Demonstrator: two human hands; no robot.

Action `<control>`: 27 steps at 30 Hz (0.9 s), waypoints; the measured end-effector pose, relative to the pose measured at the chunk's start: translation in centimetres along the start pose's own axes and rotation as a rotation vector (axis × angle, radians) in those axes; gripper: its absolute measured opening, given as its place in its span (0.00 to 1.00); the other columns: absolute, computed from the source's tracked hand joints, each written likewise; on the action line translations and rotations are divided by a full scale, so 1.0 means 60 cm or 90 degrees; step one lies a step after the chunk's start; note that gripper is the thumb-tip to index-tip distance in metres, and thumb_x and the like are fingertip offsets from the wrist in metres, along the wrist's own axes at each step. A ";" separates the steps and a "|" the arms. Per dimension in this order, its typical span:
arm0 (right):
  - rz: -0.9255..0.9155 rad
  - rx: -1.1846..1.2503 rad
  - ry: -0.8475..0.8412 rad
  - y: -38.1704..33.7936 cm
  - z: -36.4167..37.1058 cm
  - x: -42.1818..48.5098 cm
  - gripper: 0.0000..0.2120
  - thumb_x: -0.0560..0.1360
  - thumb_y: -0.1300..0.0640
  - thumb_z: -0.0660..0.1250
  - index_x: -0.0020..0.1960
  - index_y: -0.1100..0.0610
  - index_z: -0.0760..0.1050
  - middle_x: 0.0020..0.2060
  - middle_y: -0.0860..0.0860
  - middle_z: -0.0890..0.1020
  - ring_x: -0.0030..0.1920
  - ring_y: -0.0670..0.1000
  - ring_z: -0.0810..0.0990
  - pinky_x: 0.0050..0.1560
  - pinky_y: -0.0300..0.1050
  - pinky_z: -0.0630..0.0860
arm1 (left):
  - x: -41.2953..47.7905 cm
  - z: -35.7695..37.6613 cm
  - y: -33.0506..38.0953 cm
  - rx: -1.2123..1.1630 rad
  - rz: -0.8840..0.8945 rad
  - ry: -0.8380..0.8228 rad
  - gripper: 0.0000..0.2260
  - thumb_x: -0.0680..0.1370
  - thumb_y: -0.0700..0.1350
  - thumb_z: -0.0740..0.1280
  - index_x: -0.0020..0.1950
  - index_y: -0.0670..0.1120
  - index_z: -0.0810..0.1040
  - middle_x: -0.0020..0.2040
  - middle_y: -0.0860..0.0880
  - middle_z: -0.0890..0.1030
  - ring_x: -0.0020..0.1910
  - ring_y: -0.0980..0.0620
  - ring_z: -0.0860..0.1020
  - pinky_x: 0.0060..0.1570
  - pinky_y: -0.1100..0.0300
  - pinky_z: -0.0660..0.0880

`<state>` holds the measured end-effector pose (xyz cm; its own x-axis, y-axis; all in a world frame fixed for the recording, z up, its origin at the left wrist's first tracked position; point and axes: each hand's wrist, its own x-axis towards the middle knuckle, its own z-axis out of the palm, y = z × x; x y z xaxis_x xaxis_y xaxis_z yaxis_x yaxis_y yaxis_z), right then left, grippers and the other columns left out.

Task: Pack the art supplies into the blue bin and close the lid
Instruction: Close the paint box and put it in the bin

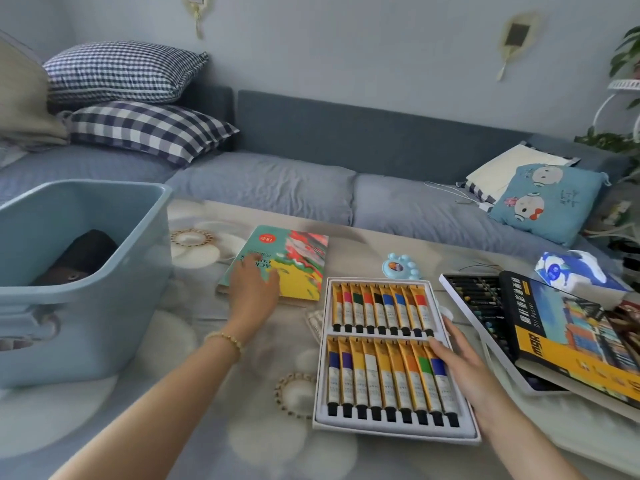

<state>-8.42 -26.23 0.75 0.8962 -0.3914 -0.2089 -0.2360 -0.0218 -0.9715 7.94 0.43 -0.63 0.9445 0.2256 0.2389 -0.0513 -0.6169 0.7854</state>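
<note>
The blue bin (104, 306) stands open at the left of the table with a dark object (79, 258) inside. My left hand (251, 289), blurred, lies flat on the near corner of the colourful paint-box lid (298, 265). A white tray of paint tubes (388, 355) sits in the middle. My right hand (460, 362) rests on the tray's right edge, fingers spread over the tubes. An open oil pastel box (485, 306) lies at the right with its printed cover (568, 334) on top. No bin lid is visible.
A small light-blue palette (401, 266) lies behind the tray. A blue and white packet (575, 271) sits at the far right. Behind the floral tablecloth (194, 393) stretches a blue sofa (277, 181) with checked pillows (145, 129) and a cartoon cushion (550, 202).
</note>
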 end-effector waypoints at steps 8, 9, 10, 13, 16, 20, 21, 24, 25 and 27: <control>0.029 0.007 -0.048 0.004 0.033 0.007 0.23 0.78 0.59 0.63 0.70 0.43 0.65 0.52 0.51 0.81 0.45 0.51 0.83 0.33 0.42 0.77 | 0.074 -0.005 -0.065 0.049 -0.166 -0.100 0.20 0.80 0.48 0.58 0.70 0.42 0.66 0.66 0.41 0.75 0.64 0.39 0.72 0.63 0.50 0.70; 0.031 0.010 -0.050 0.005 0.037 0.010 0.24 0.78 0.59 0.63 0.70 0.44 0.65 0.52 0.51 0.81 0.46 0.51 0.82 0.35 0.43 0.77 | 0.075 -0.005 -0.064 0.025 -0.166 -0.094 0.20 0.81 0.46 0.58 0.71 0.42 0.64 0.66 0.40 0.74 0.64 0.39 0.72 0.62 0.51 0.70; 0.034 0.017 -0.049 0.005 0.039 0.011 0.23 0.78 0.59 0.63 0.71 0.44 0.65 0.53 0.52 0.81 0.47 0.52 0.82 0.36 0.44 0.77 | 0.077 -0.005 -0.063 0.004 -0.163 -0.093 0.19 0.81 0.44 0.57 0.72 0.42 0.63 0.64 0.40 0.74 0.62 0.39 0.73 0.59 0.52 0.70; 0.050 0.033 -0.064 0.004 0.044 0.014 0.21 0.77 0.56 0.64 0.68 0.42 0.66 0.52 0.53 0.82 0.48 0.54 0.83 0.40 0.48 0.78 | 0.091 -0.001 -0.054 -0.019 -0.156 -0.150 0.19 0.79 0.47 0.58 0.69 0.44 0.65 0.60 0.40 0.76 0.56 0.38 0.76 0.56 0.52 0.74; 0.054 0.035 -0.075 0.001 0.050 0.016 0.22 0.76 0.55 0.65 0.67 0.42 0.65 0.52 0.54 0.83 0.48 0.55 0.83 0.43 0.50 0.79 | 0.109 0.018 -0.043 0.056 -0.152 -0.205 0.26 0.76 0.56 0.59 0.69 0.42 0.67 0.63 0.39 0.75 0.59 0.39 0.76 0.60 0.47 0.74; 0.021 0.023 -0.039 -0.002 0.050 0.024 0.22 0.77 0.56 0.64 0.66 0.40 0.64 0.51 0.51 0.82 0.46 0.53 0.83 0.38 0.48 0.79 | 0.101 0.047 -0.017 0.215 -0.089 -0.210 0.32 0.79 0.64 0.53 0.70 0.39 0.67 0.67 0.37 0.70 0.67 0.39 0.68 0.65 0.51 0.66; 0.015 0.022 -0.032 -0.003 0.049 0.027 0.21 0.77 0.56 0.64 0.65 0.39 0.64 0.50 0.51 0.82 0.46 0.52 0.83 0.37 0.47 0.78 | 0.097 0.057 -0.017 0.238 -0.081 -0.213 0.34 0.77 0.67 0.52 0.70 0.40 0.68 0.67 0.39 0.70 0.67 0.40 0.66 0.66 0.51 0.64; 0.018 0.011 -0.028 -0.004 0.047 0.038 0.19 0.77 0.56 0.63 0.64 0.40 0.65 0.51 0.52 0.82 0.46 0.52 0.83 0.37 0.46 0.78 | 0.082 0.084 -0.018 0.259 -0.087 -0.234 0.37 0.75 0.69 0.53 0.73 0.44 0.62 0.74 0.42 0.59 0.75 0.42 0.52 0.72 0.47 0.47; 0.021 -0.001 -0.029 -0.003 0.047 0.043 0.19 0.77 0.56 0.64 0.64 0.41 0.66 0.51 0.53 0.82 0.46 0.53 0.83 0.38 0.46 0.78 | 0.080 0.093 -0.017 0.259 -0.086 -0.232 0.36 0.76 0.68 0.54 0.75 0.44 0.60 0.77 0.43 0.54 0.77 0.42 0.47 0.73 0.46 0.42; 0.028 -0.021 -0.031 0.000 0.046 0.051 0.18 0.77 0.55 0.64 0.65 0.43 0.68 0.52 0.54 0.82 0.48 0.54 0.83 0.42 0.50 0.80 | 0.080 0.108 -0.011 0.251 -0.065 -0.225 0.32 0.78 0.63 0.56 0.75 0.45 0.59 0.78 0.43 0.51 0.77 0.42 0.43 0.73 0.45 0.40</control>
<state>-4.66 -24.89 -0.21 0.9018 -0.3476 -0.2569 -0.2865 -0.0356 -0.9574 14.62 -2.94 -3.70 0.9933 0.0742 -0.0882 0.1088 -0.8568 0.5041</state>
